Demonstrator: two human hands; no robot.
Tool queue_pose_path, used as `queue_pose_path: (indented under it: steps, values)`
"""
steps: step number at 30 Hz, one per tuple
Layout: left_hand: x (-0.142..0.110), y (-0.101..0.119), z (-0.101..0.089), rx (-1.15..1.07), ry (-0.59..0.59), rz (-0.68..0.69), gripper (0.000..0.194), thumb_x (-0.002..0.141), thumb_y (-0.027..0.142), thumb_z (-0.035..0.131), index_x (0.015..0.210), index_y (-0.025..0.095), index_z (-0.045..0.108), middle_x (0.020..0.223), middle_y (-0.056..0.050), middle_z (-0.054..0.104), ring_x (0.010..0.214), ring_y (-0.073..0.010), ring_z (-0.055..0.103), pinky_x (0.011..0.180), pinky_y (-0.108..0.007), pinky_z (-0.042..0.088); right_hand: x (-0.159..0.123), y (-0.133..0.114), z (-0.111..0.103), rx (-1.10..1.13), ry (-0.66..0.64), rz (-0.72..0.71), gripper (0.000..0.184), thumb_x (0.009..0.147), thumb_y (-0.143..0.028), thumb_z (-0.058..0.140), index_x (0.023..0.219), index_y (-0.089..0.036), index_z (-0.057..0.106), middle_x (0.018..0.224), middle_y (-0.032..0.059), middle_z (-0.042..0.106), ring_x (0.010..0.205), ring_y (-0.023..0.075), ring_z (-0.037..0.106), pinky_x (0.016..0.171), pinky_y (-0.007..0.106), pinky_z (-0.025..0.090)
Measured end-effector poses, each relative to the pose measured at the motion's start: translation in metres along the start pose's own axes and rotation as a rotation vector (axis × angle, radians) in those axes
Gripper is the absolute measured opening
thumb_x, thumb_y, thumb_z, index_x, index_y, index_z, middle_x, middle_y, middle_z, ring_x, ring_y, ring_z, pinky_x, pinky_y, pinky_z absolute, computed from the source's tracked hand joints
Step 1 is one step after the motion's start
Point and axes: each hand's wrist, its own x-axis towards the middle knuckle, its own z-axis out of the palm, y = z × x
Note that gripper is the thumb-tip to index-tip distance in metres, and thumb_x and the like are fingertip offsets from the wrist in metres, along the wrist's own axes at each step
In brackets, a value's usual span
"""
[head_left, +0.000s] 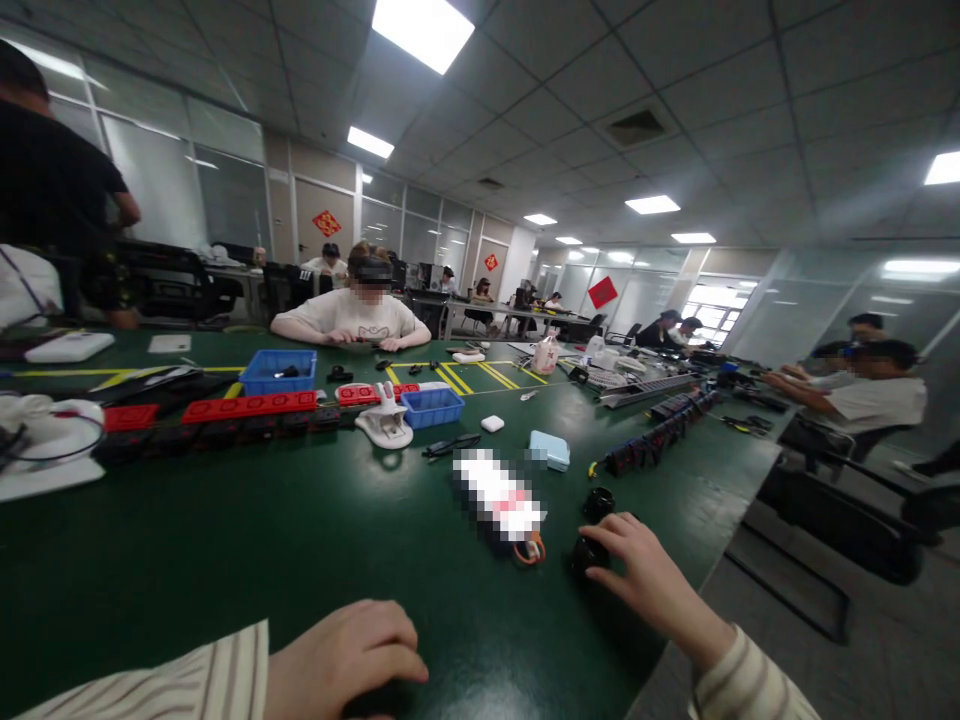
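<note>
My right hand [637, 565] has its thumb and fingers around a small, glossy black round object [586, 556] on the green table, near the right edge. A similar black round piece [598, 503] sits just beyond it. My left hand [349, 655] rests palm down on the table at the bottom, its fingers loosely bent and nothing visible in them; the underside is hidden. Between the hands and farther in lies a blurred-out pouch-like item [499, 495] with an orange loop [531, 548]. Past that are a light blue case [550, 450] and a small white case [493, 424].
A row of red and black power strips [247, 405], blue bins [279, 372], a white clamp base [385, 425] and black cable [450, 446] stand across the table [187, 560]. Dark strips [660, 435] lie at right. A person [352, 315] sits opposite; others work around.
</note>
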Motion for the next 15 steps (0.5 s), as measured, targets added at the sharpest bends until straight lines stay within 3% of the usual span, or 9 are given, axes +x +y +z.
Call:
queue_pose_path:
  steps: [3, 7, 11, 15]
  values:
    - [-0.019, 0.014, 0.002, -0.03, 0.07, -0.049, 0.03, 0.084, 0.026, 0.056, 0.113, 0.032, 0.053, 0.106, -0.002, 0.06, 0.095, -0.0227, 0.055, 0.087, -0.031, 0.043, -0.031, -0.041, 0.002, 0.059, -0.034, -0.095, 0.03, 0.078, -0.027, 0.063, 0.108, -0.023, 0.065, 0.093, 0.0081, 0.061, 0.085, 0.0232, 0.057, 0.077, 0.036, 0.048]
    - [-0.041, 0.03, 0.008, 0.008, 0.227, -0.274, 0.049, 0.076, 0.032, 0.071, 0.12, 0.037, 0.05, 0.121, 0.0, 0.055, 0.11, -0.0264, 0.05, 0.097, -0.035, 0.039, -0.05, -0.098, 0.019, 0.14, -0.023, -0.438, 0.033, 0.083, -0.035, 0.063, 0.114, -0.023, 0.058, 0.09, 0.0072, 0.061, 0.079, 0.02, 0.057, 0.069, 0.03, 0.049]
    - [-0.069, 0.037, 0.016, 0.103, 0.283, -0.462, 0.073, 0.061, 0.04, 0.082, 0.126, 0.034, 0.048, 0.13, -0.003, 0.05, 0.119, -0.0329, 0.043, 0.104, -0.046, 0.032, -0.039, -0.159, 0.048, 0.114, 0.012, -0.657, 0.021, 0.094, -0.037, 0.049, 0.106, -0.022, 0.058, 0.08, 0.0043, 0.06, 0.069, 0.0161, 0.054, 0.058, 0.025, 0.042]
    - [-0.109, 0.04, 0.01, 0.186, 0.274, -0.544, 0.089, 0.052, 0.056, 0.081, 0.129, 0.027, 0.048, 0.132, -0.011, 0.049, 0.12, -0.0383, 0.042, 0.104, -0.055, 0.03, -0.014, -0.219, 0.072, 0.134, -0.021, -0.705, 0.046, 0.074, -0.053, 0.07, 0.104, -0.019, 0.059, 0.082, 0.0037, 0.057, 0.071, 0.0174, 0.052, 0.061, 0.027, 0.043]
